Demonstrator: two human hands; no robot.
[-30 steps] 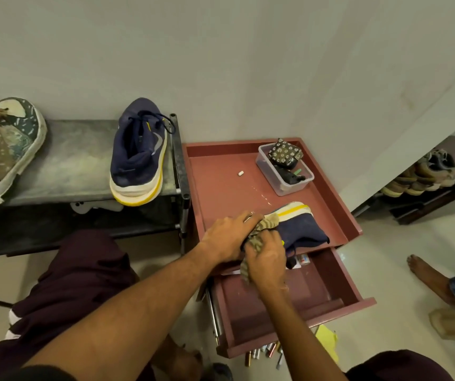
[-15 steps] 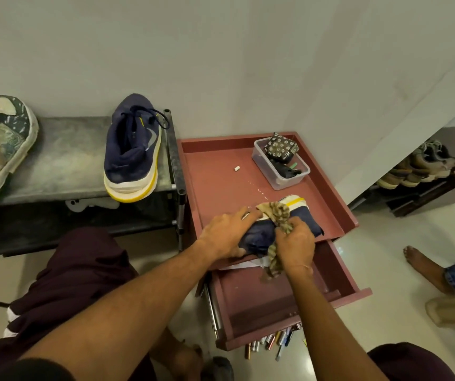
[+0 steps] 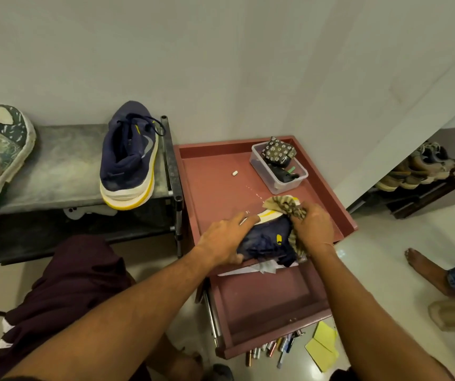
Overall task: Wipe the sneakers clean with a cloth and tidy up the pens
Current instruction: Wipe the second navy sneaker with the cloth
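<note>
We have the navy sneaker [image 3: 265, 240] lying on its side at the front edge of the red desk [image 3: 212, 188], its white and yellow sole turned away from us. We judge it lies this way so the side wall and sole are open to wiping. Our left hand [image 3: 221, 240] holds it down, fingers stretched across the upper toward the sole and the thumb hooked round the near edge; that probably keeps the shoe from sliding as we rub. Our right hand [image 3: 314, 229] has its fingers closed tight around a bunched, striped cloth [image 3: 284, 203], pressed against the sole end of the shoe, with a tail of cloth hanging below the wrist.

The second navy sneaker [image 3: 127, 158] stands on the grey desk [image 3: 61, 166] to our left, well apart, heel toward us. The pens [image 3: 273, 350] lie loose on the floor under the front of the open drawer [image 3: 262, 301], beside some yellow paper [image 3: 322, 345], so that half of the job looks untouched.

As for marks, the second navy sneaker carries a pale swoosh [image 3: 147, 141] on its side. The shoe in hand shows a small yellow badge [image 3: 279, 238], too small to read. We find no legible writing anywhere.
</note>
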